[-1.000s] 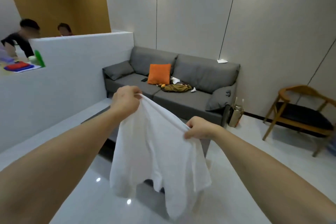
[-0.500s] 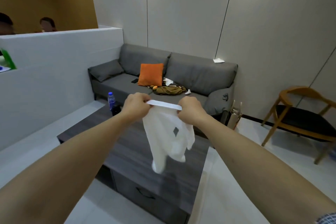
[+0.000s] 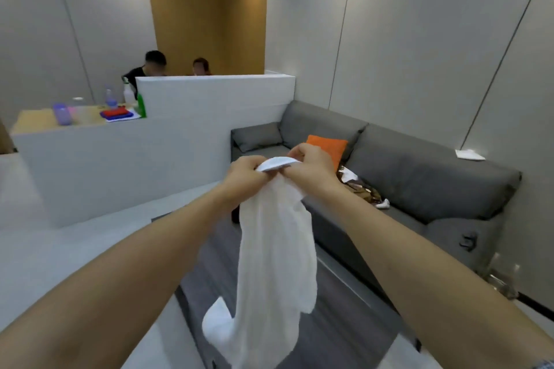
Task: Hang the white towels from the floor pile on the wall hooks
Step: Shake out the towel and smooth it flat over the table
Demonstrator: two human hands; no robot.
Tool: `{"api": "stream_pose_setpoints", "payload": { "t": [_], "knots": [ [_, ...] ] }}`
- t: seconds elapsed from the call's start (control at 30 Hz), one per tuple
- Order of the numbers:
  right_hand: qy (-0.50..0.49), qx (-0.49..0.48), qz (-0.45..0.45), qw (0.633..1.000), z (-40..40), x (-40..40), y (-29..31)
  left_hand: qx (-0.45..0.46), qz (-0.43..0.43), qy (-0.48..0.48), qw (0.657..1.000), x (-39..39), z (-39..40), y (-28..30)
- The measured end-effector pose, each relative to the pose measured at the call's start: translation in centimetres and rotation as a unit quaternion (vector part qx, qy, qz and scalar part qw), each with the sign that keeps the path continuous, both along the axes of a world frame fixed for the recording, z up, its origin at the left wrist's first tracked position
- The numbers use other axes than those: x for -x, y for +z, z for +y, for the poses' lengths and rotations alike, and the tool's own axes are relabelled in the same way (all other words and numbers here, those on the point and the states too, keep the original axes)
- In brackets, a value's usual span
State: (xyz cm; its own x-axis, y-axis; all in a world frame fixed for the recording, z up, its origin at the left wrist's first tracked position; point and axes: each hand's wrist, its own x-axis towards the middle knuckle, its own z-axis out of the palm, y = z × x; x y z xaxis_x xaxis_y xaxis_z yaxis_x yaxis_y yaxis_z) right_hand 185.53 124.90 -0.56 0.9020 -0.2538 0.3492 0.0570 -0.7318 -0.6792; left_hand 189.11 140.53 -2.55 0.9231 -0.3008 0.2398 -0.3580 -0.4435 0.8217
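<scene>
No legible text, label, brand, number or sign in the head view. The bottles [image 3: 111,98] on the counter [image 3: 36,120] are too blurred and small for any print to be made out.
</scene>
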Motion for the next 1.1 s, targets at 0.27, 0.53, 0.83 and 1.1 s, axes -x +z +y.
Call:
{"api": "stream_pose_setpoints", "payload": {
  "t": [0.27,0.53,0.83,1.1],
  "knots": [
    [0.178,-0.283,0.001,0.942,0.8,-6.2,-0.5,0.064,0.049,0.111,0.991,-3.6,3.2,4.0],
    [0.297,-0.278,0.024,0.913,5.0,-12.8,0.5,0.139,0.013,0.134,0.981,-8.6,6.0,4.2],
    [0.287,0.057,0.228,0.929,5.8,-30.5,-4.8,0.17,-0.014,0.262,0.95,-25.5,14.5,2.0],
    [0.092,0.148,0.098,0.98,6.0,-44.9,-2.9,0.147,-0.013,0.346,0.926,-39.3,22.6,1.6]
  ]
}}
